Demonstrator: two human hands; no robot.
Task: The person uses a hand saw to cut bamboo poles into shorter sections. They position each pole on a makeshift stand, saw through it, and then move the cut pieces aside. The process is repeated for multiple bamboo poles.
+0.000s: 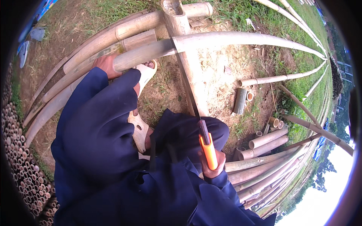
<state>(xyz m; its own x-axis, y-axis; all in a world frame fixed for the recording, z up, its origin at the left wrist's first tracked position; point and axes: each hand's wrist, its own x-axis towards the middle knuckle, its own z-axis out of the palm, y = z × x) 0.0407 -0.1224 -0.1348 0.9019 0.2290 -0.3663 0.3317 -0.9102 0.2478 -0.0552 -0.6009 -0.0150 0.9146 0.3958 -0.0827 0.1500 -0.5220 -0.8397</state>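
Apparently mid-cut: a worker in dark blue, seated or squatting outdoors, has the R. hand wrapped firmly round the orange handle of a saw, its blade running away from the body and across a long bamboo pole. The pole lies over a thick bamboo log, near end by the worker's L. knee, far end well off to the right. L. hand is at that near end, fingers partly hidden, so can't tell how tight its hold is, or how deep the blade sits. Next stroke, as judged here, calls for a steady pole, a straight pull & pale sandals kept clear of the teeth.

Underfoot: bare earth w/ pale sawdust, plus patches of grass. More poles lie at L.; short cut tubes sit R. of the log, w/ a stack of long poles nearer the body. Lower L., a big pile of tubes, ends out; far R., trees & bright sky.
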